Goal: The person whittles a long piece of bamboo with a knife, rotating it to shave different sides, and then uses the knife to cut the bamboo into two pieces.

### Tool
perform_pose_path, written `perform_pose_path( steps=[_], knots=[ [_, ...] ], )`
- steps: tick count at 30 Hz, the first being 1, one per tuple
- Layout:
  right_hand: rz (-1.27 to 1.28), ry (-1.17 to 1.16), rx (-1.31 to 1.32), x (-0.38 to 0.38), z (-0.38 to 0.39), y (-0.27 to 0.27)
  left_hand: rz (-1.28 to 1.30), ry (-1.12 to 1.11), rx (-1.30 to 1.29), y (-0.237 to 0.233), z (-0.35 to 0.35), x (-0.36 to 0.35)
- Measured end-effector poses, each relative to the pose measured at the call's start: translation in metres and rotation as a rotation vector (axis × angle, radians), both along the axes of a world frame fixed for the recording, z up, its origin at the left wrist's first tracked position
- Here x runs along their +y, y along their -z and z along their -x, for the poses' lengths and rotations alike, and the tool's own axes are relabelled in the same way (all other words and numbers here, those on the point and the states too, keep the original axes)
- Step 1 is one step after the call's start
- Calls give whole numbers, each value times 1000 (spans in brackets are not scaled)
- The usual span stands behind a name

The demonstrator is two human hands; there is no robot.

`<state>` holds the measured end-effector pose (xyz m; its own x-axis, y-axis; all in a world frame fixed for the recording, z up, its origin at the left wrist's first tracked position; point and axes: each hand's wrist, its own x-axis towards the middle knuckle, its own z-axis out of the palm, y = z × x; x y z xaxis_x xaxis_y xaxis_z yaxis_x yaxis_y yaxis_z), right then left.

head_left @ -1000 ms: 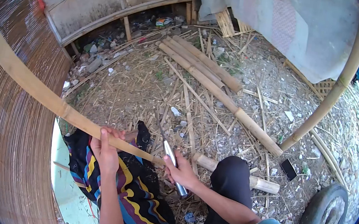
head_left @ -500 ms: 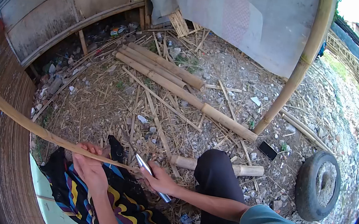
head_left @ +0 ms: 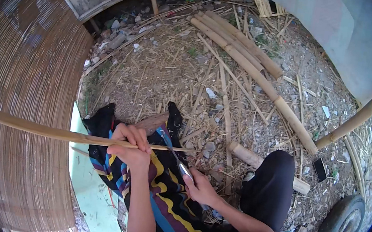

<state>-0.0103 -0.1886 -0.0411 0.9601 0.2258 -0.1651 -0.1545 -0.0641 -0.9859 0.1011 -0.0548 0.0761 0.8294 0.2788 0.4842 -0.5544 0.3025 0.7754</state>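
Observation:
My left hand point(head_left: 131, 148) is closed around a long, thin bamboo strip point(head_left: 47, 132), close to its narrow end. From there the strip runs left past the edge of the view, and its thin tip pokes out to the right of my fingers. In my right hand point(head_left: 203, 191) is a knife point(head_left: 184, 170) with a shiny metal handle, its dark blade angled up to the strip's tip. Below both hands, a black cloth with yellow, blue and purple stripes point(head_left: 173, 215) lies spread across my lap and the ground.
Several bamboo poles point(head_left: 253, 68) lie ahead on the littered ground, and a short bamboo piece point(head_left: 246, 155) is by my knee. A phone point(head_left: 319, 169) and a tyre point(head_left: 339, 230) are on the right. A woven bamboo screen point(head_left: 32, 72) stands at left, beside a pale green board point(head_left: 78, 167).
My view has swung left and down, so the surroundings sit further right. The strip lies more level, and more of its tip shows beyond my left hand, with the knife blade against it.

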Motion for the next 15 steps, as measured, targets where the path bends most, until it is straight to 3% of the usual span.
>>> perform_pose_path(
  steps=[8,12,15],
  knots=[
    [22,74,-139,19,4,-28,26,-157,50,6,4,-7],
    [111,121,69,17,-4,27,41,-142,5,9,8,-11],
    [49,133,130,15,0,32,-18,-180,-17,6,11,-17]
  ],
)
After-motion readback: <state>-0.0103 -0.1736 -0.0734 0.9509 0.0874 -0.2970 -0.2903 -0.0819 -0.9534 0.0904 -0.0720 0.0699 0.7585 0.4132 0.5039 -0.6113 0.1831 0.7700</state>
